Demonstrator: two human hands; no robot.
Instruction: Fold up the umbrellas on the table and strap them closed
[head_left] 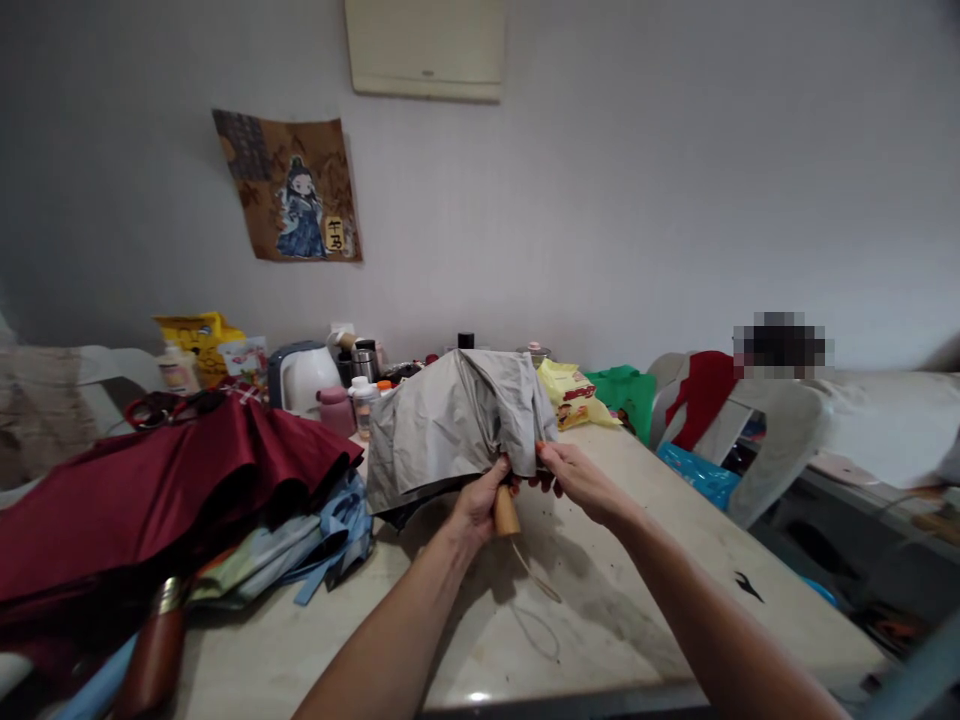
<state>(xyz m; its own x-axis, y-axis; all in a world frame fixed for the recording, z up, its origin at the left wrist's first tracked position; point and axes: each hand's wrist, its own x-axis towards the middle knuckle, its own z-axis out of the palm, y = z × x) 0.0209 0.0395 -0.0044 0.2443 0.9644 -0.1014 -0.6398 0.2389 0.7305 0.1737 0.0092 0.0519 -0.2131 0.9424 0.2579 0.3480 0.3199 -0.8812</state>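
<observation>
A silvery grey umbrella (pixel 442 425), its canopy loosely gathered, is held over the table in front of me. My left hand (pixel 484 497) is closed around it just above its wooden handle (pixel 507 512), with the thumb on the fabric. A thin wrist cord (pixel 536 572) hangs from the handle's end. My right hand (pixel 566 475) pinches the canopy's edge at its right side; part of the fingers lies behind the cloth. To the left rests a dark red umbrella (pixel 202 470) with a brown handle (pixel 156 645), beside a folded light blue one (pixel 341 520).
Along the wall stand a white kettle (pixel 304 378), a pink bottle (pixel 336 410) and a white bottle (pixel 364 400). A yellow snack bag (pixel 574 392) and a green bag (pixel 622 395) lie behind the umbrella. A chair (pixel 784 440) and a person (pixel 885 420) are off to the right.
</observation>
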